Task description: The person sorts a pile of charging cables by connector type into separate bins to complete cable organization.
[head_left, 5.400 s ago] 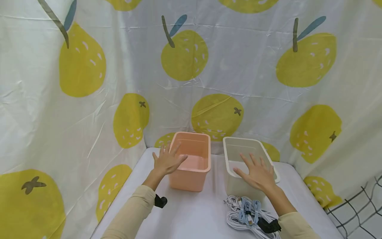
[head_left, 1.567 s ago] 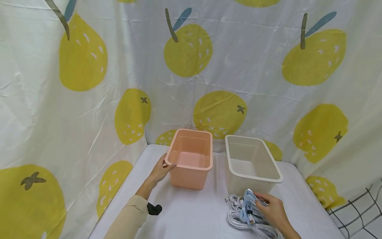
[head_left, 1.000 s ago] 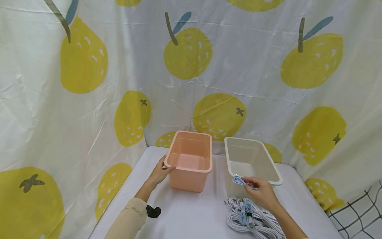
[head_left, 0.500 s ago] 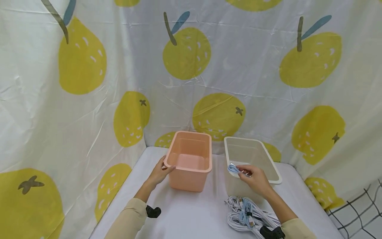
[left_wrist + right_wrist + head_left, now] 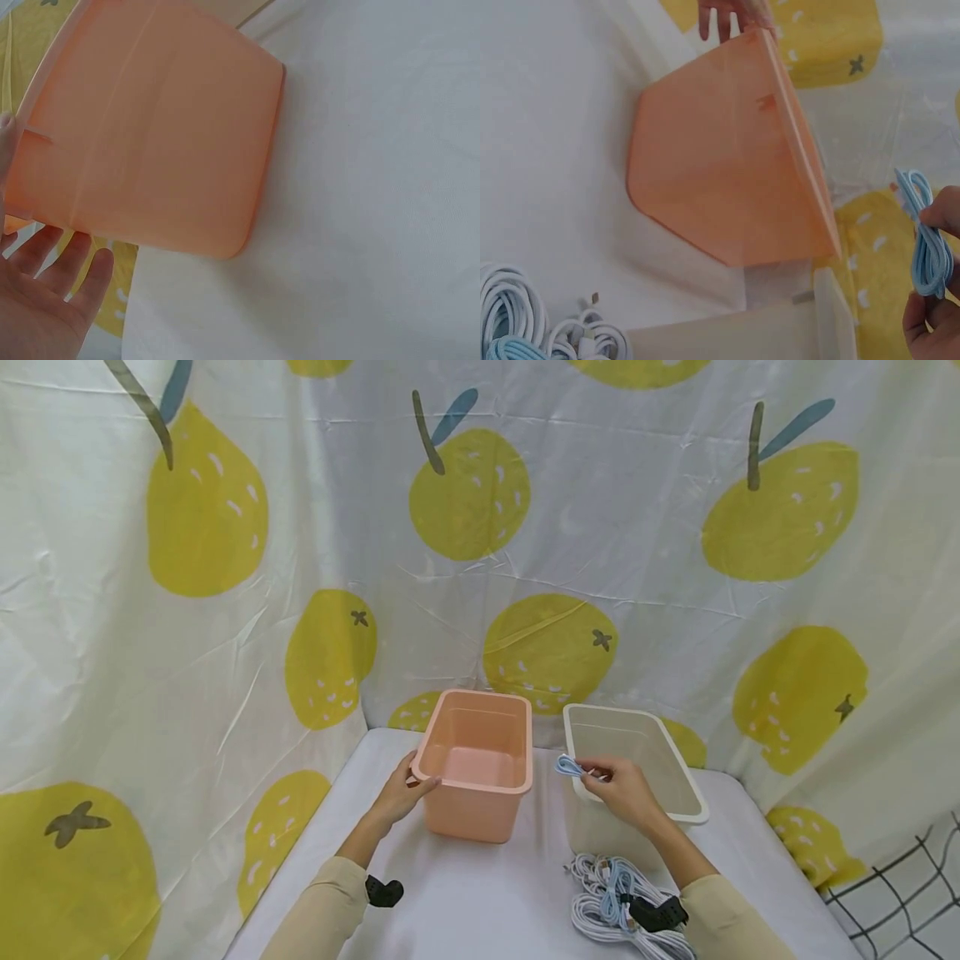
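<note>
My left hand (image 5: 397, 793) holds the near left corner of a peach-orange plastic bin (image 5: 471, 814), thumb on the rim and fingers along the outside. In the left wrist view its fingers (image 5: 66, 266) spread beside the bin wall. My right hand (image 5: 628, 792) pinches a coiled light blue cable (image 5: 930, 251) between thumb and fingers. That coil is held up over the left rim of a cream bin (image 5: 592, 827). Both bins look bare inside where visible. In front of the cream bin lies a pile of coiled white cables (image 5: 596, 922) with another light blue coil (image 5: 617, 887) on top.
A white-covered table (image 5: 450, 910) carries the bins and cables. Behind and to the left hangs a curtain (image 5: 652, 652) with yellow fruit prints. A dark grid-patterned cloth (image 5: 903, 893) shows at lower right. Between the bins is a narrow gap.
My right hand took the light blue coil off the pile, lifted it and moved it leftward to the cream bin's left rim. My left hand came down onto the orange bin's rim and stays there.
</note>
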Demonstrator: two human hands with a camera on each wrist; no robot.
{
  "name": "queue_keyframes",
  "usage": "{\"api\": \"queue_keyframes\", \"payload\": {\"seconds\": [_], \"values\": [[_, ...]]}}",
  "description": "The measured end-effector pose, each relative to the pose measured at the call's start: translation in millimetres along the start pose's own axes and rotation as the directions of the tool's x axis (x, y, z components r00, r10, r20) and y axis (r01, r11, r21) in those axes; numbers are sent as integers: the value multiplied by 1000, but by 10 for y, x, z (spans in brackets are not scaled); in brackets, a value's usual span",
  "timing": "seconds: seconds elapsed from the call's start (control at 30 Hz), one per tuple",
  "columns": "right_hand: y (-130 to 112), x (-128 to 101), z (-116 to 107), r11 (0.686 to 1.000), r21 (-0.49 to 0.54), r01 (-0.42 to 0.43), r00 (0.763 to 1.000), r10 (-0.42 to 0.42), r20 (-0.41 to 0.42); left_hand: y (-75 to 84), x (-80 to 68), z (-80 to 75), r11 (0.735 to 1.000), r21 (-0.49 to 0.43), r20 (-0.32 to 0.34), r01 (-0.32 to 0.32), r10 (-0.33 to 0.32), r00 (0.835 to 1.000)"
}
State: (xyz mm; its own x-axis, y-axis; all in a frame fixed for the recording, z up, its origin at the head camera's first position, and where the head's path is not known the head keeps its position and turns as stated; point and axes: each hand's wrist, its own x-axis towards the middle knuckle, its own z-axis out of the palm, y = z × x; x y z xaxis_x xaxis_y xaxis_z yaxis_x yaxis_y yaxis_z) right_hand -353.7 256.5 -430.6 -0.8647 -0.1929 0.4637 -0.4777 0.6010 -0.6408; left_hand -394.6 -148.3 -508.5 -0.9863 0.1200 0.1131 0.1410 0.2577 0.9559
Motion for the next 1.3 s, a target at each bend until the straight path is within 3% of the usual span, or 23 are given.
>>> {"api": "queue_keyframes", "payload": {"seconds": [0.43, 0.9, 1.3], "values": [[-70, 313, 147, 999, -41, -2, 998, 5, 63, -22, 24, -9, 1000, 3, -2, 8, -8, 1000], [6, 791, 408, 995, 7, -96, 990, 95, 108, -28, 0, -10, 1000, 9, -10, -4, 4, 1000], [-44, 1162, 655, 992, 57, -113, 981, 103, 167, -66, 23, -34, 1000, -7, -14, -21, 21, 1000]]}}
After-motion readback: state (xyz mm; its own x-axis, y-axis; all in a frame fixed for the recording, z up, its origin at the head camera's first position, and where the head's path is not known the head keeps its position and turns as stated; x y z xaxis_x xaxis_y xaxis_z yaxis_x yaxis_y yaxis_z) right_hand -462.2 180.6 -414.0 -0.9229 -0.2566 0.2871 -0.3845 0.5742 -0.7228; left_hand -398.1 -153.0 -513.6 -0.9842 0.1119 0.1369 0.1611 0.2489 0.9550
